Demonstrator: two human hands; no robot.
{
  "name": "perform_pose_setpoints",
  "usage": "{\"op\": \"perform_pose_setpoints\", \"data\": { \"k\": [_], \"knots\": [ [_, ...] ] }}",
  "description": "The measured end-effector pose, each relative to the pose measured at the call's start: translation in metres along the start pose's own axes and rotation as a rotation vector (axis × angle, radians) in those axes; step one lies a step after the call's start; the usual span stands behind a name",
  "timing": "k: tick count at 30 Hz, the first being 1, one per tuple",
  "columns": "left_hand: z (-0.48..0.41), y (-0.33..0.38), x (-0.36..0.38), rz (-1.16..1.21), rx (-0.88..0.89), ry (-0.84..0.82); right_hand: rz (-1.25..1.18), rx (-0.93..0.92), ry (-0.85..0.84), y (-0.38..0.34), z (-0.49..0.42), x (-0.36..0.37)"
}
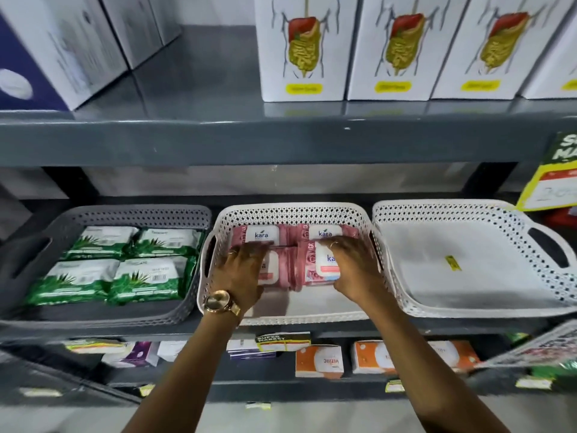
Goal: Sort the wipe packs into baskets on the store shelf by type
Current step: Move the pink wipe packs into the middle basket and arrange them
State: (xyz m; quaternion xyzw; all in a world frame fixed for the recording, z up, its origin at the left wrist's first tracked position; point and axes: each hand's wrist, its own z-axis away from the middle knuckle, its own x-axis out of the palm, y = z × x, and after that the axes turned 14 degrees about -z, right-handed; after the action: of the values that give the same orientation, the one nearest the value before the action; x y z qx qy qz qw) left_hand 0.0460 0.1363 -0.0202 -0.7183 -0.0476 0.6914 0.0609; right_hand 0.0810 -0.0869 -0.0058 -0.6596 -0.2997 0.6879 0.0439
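Three baskets stand side by side on the middle shelf. The grey basket on the left holds several green wipe packs. In the white middle basket lie several pink wipe packs with white lids. My left hand, a gold watch on its wrist, rests on the front left pink pack. My right hand grips the front right pink pack from its right side. The white basket on the right holds no packs, only a small yellow sticker.
White boxes with a stomach drawing line the upper shelf, and white and blue boxes stand at its left. Orange boxes and other small cartons sit on the lower shelf. A green and yellow price sign hangs at the right.
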Motion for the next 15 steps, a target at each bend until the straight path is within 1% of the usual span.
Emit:
{"op": "perform_pose_setpoints", "data": {
  "k": [2,4,6,9,10,13,15],
  "knots": [
    [0.004,0.0,0.002,-0.006,0.004,-0.05,-0.002,0.017,-0.065,-0.002,0.004,0.004],
    [0.006,-0.002,0.002,-0.023,0.03,-0.133,-0.01,0.045,-0.128,-0.004,0.009,0.009],
    [0.005,-0.005,0.0,-0.019,0.074,-0.199,-0.015,0.054,-0.157,-0.004,0.011,0.01],
    [0.005,-0.007,-0.003,0.107,0.106,-0.31,-0.078,0.07,-0.201,-0.003,0.011,0.007],
    [0.007,-0.005,-0.004,0.106,0.12,-0.308,-0.116,0.086,-0.231,-0.003,0.013,0.005],
    [0.011,-0.004,-0.006,-0.01,0.167,-0.241,-0.178,0.105,-0.298,-0.003,0.014,0.003],
    [0.011,-0.005,-0.008,0.02,0.173,-0.259,-0.154,0.097,-0.306,-0.004,0.013,0.003]
  ]
}}
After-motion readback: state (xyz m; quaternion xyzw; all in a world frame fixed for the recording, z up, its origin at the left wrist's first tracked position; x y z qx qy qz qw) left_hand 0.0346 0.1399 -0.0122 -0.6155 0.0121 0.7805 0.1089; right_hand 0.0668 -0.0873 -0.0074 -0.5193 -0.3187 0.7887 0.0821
